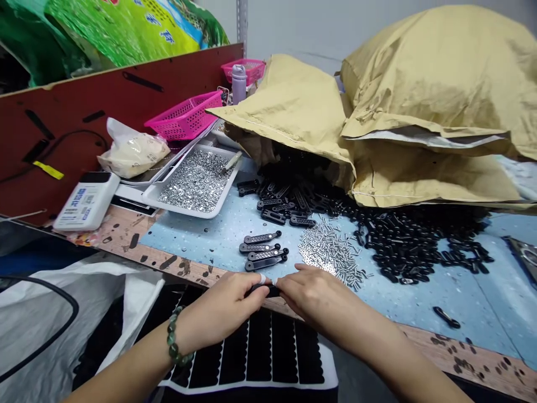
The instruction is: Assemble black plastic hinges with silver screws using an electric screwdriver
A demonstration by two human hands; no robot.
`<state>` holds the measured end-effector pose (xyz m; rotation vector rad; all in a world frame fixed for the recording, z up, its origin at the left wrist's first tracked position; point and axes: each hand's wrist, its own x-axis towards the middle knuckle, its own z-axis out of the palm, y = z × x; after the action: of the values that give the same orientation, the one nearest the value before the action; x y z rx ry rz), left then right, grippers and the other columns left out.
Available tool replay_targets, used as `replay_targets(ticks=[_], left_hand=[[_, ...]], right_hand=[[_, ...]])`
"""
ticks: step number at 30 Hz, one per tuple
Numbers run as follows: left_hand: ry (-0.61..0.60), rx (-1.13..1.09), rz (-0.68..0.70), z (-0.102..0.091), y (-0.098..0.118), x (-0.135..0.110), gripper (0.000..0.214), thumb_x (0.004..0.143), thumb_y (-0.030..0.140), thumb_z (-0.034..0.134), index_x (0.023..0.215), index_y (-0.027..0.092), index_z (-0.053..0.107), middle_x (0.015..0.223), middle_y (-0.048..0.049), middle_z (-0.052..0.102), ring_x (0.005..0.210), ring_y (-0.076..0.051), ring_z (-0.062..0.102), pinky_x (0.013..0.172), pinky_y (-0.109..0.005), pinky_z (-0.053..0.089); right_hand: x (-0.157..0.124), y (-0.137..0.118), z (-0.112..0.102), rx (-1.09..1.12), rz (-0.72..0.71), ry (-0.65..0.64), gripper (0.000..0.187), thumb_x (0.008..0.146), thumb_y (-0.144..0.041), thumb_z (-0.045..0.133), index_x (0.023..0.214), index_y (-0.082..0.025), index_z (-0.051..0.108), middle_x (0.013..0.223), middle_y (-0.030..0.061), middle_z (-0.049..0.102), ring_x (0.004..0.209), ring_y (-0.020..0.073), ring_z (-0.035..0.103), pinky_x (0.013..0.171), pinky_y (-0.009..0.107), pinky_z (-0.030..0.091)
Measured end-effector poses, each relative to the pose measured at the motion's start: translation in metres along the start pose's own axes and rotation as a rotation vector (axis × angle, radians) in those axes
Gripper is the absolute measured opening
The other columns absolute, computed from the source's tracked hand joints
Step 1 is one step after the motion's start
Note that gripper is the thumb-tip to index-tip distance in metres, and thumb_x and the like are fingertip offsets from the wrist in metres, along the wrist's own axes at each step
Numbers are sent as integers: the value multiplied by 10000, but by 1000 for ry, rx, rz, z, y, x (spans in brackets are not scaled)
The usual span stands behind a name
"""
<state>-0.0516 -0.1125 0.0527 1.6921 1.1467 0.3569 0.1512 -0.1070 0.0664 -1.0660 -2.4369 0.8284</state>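
At the table's near edge my left hand (pixel 232 302) and my right hand (pixel 316 291) meet around one black plastic lever-like part (pixel 272 291). Both are closed on it, with fingers covering much of the part. White wrapping shows on a left fingertip. Just beyond my hands lie several assembled black levers (pixel 266 257), side by side. Right of those is a heap of small silver pins (pixel 331 252), with flat silver washers among them. Loose black plastic parts (pixel 289 196) spill out behind, and shorter black pieces (pixel 403 246) are piled to the right.
A white tray of silver bits (pixel 218 210) stands at back left, near a pink basket (pixel 184 117), a white box (pixel 88 201) and a purple bottle (pixel 239 84). Large paper sacks (pixel 428 84) fill the back right. One black piece (pixel 447 317) lies near the right front edge.
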Motion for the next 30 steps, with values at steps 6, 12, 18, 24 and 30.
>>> replay_targets(ticks=[6,12,18,24,30], left_hand=[[-5,-13,1,3,-6,-2,298,919,305,393,686,179,528,622,30,554,559,-134,499,533,-232,333],[15,-175,-78,1,-11,-2,360,928,405,397,675,177,514,551,30,513,525,-139,505,514,-230,353],[106,-180,-35,-1,-6,-5,294,936,381,411,918,173,617,590,32,515,539,-138,491,527,-230,366],[271,-172,59,9,-2,-8,344,947,364,421,1234,243,567,714,3,576,633,-167,530,596,-252,431],[299,-266,52,19,-9,-9,365,945,371,436,1258,213,538,796,-23,596,664,-166,539,633,-272,444]], right_hand=[[13,-12,4,-403,-180,-95,278,782,20,428,744,-190,606,644,29,591,578,162,519,881,424,475],[14,-14,2,-436,-189,13,274,841,-33,385,828,-165,624,716,63,586,669,191,534,780,422,488],[7,-13,6,-26,38,218,282,876,-120,415,1094,-209,571,873,63,582,789,189,559,672,330,490],[10,-11,16,219,262,361,139,873,-198,503,1009,-228,507,822,14,599,759,170,586,686,307,482],[13,-8,18,156,291,494,183,844,-218,547,1017,-217,486,851,29,554,728,170,564,672,323,487]])
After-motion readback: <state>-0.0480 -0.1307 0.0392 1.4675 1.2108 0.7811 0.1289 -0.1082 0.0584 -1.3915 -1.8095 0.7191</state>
